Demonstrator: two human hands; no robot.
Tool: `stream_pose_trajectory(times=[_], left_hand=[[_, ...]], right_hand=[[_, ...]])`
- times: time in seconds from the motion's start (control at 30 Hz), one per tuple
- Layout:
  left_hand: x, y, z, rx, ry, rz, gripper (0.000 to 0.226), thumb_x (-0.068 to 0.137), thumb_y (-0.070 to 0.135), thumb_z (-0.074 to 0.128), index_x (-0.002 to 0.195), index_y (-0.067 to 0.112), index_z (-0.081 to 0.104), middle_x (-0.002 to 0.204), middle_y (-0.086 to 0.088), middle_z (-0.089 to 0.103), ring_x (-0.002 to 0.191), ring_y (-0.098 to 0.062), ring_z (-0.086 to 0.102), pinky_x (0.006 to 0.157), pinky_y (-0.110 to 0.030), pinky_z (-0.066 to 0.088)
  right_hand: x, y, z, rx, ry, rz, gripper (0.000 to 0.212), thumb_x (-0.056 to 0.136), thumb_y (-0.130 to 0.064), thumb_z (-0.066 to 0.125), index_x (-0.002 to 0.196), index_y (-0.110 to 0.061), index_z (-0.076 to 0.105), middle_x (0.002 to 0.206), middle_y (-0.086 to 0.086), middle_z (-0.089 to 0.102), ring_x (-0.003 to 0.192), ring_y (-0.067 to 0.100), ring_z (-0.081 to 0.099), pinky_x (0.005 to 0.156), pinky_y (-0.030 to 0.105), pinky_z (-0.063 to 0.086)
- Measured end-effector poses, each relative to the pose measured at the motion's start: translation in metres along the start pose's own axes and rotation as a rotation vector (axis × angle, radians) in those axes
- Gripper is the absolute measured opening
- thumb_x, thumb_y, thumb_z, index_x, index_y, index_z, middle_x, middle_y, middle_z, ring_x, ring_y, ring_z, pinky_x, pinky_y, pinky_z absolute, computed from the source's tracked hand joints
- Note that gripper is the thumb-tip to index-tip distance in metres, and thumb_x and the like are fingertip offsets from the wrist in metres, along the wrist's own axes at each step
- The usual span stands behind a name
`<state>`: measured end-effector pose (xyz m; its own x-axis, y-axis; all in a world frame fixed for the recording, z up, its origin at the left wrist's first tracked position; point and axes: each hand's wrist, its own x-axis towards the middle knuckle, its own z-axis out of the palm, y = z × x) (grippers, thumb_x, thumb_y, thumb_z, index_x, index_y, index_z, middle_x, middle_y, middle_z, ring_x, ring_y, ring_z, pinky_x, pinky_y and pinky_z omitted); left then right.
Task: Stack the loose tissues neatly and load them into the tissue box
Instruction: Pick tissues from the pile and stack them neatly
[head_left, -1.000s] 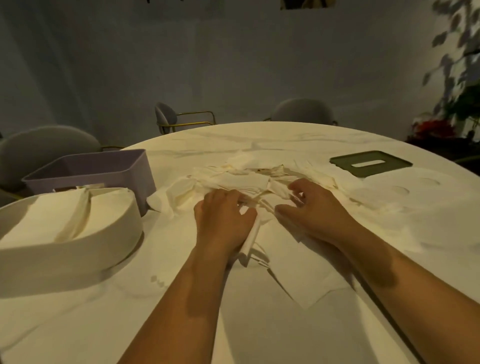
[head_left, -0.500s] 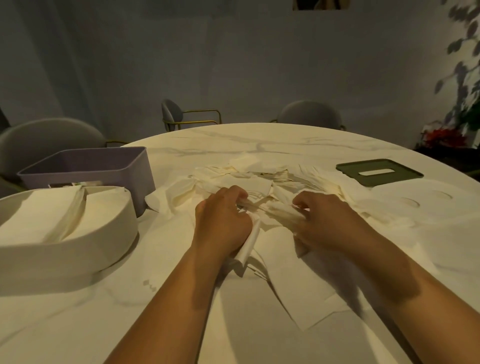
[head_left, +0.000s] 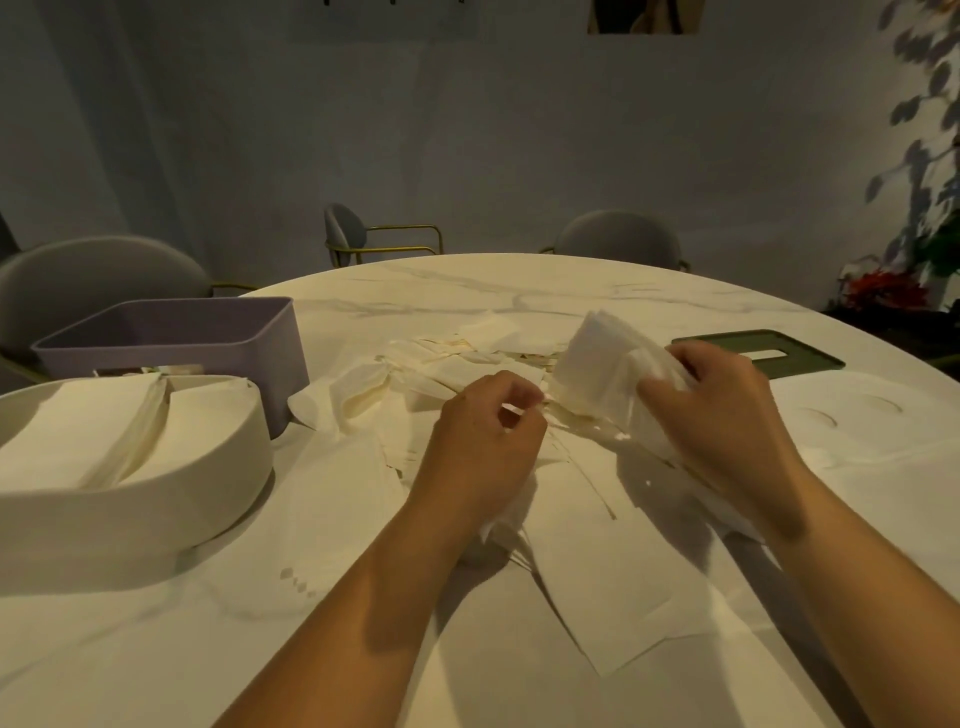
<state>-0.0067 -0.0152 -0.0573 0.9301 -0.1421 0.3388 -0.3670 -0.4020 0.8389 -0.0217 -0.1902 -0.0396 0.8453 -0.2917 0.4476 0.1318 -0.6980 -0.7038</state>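
White loose tissues (head_left: 452, 366) lay strewn over the marble table (head_left: 156, 649), with a hand at each side of the heap.

Far left sat the cream tissue box (head_left: 156, 499), partly filled, with a purple bin (head_left: 208, 358) behind. The left hand (head_left: 483, 441) kept its grip curled on the heap, seemingly pinching an edge. The right hand (head_left: 727, 410) had its grip clamped on a raised tissue wad (head_left: 597, 369), and a green lid (head_left: 810, 359) lay beyond.

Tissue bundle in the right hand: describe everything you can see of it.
The tissue bundle is a layered sheaf of thin white paper sheets, edges roughly squared at its upper corner. It is held above the table, tilted, upper corner pointing away. The right hand grips its right side, fingers curled over it. Its lower edge meets the loose tissues below. The left hand pinches sheets beside its lower left corner; contact is unclear.
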Motion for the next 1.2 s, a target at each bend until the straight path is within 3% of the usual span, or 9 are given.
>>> stream_pose_trajectory(times=[0.07, 0.17, 0.33, 0.43, 0.57, 0.73, 0.93, 1.07, 1.2], left_hand=[[-0.001, 0.004, 0.006, -0.142, -0.03, 0.019, 0.012, 0.095, 0.032, 0.051, 0.105, 0.031, 0.059, 0.102, 0.012, 0.063, 0.094, -0.006, 0.06, 0.083, -0.026, 0.049], [-0.003, 0.009, 0.011, -0.439, -0.118, -0.095, 0.052, 0.087, 0.06, 0.045, 0.126, 0.027, 0.049, 0.119, 0.004, 0.061, 0.108, -0.014, 0.06, 0.096, -0.037, 0.048], [-0.006, 0.013, 0.01, -0.878, 0.015, -0.414, 0.041, 0.095, 0.044, 0.047, 0.122, 0.016, 0.058, 0.108, -0.013, 0.068, 0.099, -0.027, 0.067, 0.088, -0.042, 0.054], [-0.003, 0.015, 0.003, -1.131, 0.059, -0.556, 0.039, 0.095, 0.04, 0.045, 0.097, 0.006, 0.065, 0.092, -0.015, 0.07, 0.085, -0.027, 0.066, 0.077, -0.036, 0.053], [-0.001, 0.013, -0.005, -1.373, 0.182, -0.582, 0.06, 0.091, 0.058, 0.043, 0.113, 0.006, 0.062, 0.112, -0.015, 0.067, 0.103, -0.029, 0.063, 0.09, -0.04, 0.05], [-0.003, 0.01, -0.012, -1.466, 0.286, -0.607, 0.063, 0.091, 0.061, 0.037, 0.104, 0.006, 0.064, 0.11, -0.015, 0.069, 0.104, -0.03, 0.064, 0.093, -0.042, 0.05], [-0.002, 0.009, -0.015, -1.506, 0.344, -0.597, 0.062, 0.092, 0.059, 0.04, 0.111, 0.006, 0.063, 0.11, -0.014, 0.069, 0.103, -0.029, 0.065, 0.088, -0.04, 0.053], [-0.003, 0.011, -0.013, -1.46, 0.323, -0.633, 0.062, 0.091, 0.062, 0.039, 0.107, 0.007, 0.064, 0.099, -0.012, 0.069, 0.101, -0.027, 0.065, 0.083, -0.037, 0.053], [-0.002, 0.011, -0.013, -1.422, 0.342, -0.655, 0.06, 0.09, 0.064, 0.038, 0.095, 0.01, 0.064, 0.098, -0.011, 0.068, 0.099, -0.026, 0.065, 0.086, -0.036, 0.052]], right_hand=[[-0.004, -0.009, 0.007, 0.068, 0.052, -0.036, 0.01, 0.091, -0.028, 0.059, 0.097, -0.024, 0.053, 0.082, -0.017, 0.054, 0.073, 0.008, 0.056, 0.057, 0.016, 0.041], [-0.018, -0.024, 0.017, 0.18, -0.034, -0.179, 0.009, 0.09, -0.03, 0.059, 0.097, -0.027, 0.054, 0.085, -0.017, 0.057, 0.077, 0.004, 0.06, 0.064, 0.016, 0.047], [-0.034, -0.033, 0.026, 0.309, -0.523, -0.368, 0.029, 0.083, -0.03, 0.061, 0.104, -0.049, 0.057, 0.103, -0.026, 0.063, 0.1, -0.003, 0.06, 0.084, 0.015, 0.052], [-0.023, -0.025, 0.021, 0.307, -0.353, -0.318, 0.026, 0.086, -0.012, 0.064, 0.1, -0.034, 0.065, 0.096, -0.018, 0.068, 0.09, 0.001, 0.065, 0.08, 0.019, 0.055], [-0.002, -0.004, 0.005, 0.183, -0.058, -0.077, 0.017, 0.088, -0.014, 0.06, 0.1, -0.025, 0.063, 0.098, -0.012, 0.065, 0.085, 0.005, 0.062, 0.068, 0.018, 0.051], [0.001, 0.009, 0.008, -0.051, -0.234, 0.052, 0.014, 0.086, -0.015, 0.057, 0.086, -0.016, 0.071, 0.103, -0.004, 0.066, 0.089, 0.011, 0.06, 0.081, 0.032, 0.049], [-0.002, 0.003, 0.009, -0.29, -0.498, 0.012, 0.023, 0.089, -0.017, 0.055, 0.11, -0.017, 0.065, 0.131, -0.002, 0.054, 0.11, 0.013, 0.051, 0.087, 0.025, 0.04], [-0.003, 0.005, 0.01, -0.3, -0.514, -0.02, 0.04, 0.088, -0.018, 0.057, 0.127, -0.025, 0.055, 0.141, -0.007, 0.044, 0.124, 0.014, 0.044, 0.091, 0.023, 0.035], [-0.002, 0.008, 0.014, -0.324, -0.451, -0.044, 0.03, 0.086, -0.019, 0.057, 0.116, -0.017, 0.061, 0.124, 0.001, 0.06, 0.109, 0.022, 0.054, 0.09, 0.034, 0.045]])
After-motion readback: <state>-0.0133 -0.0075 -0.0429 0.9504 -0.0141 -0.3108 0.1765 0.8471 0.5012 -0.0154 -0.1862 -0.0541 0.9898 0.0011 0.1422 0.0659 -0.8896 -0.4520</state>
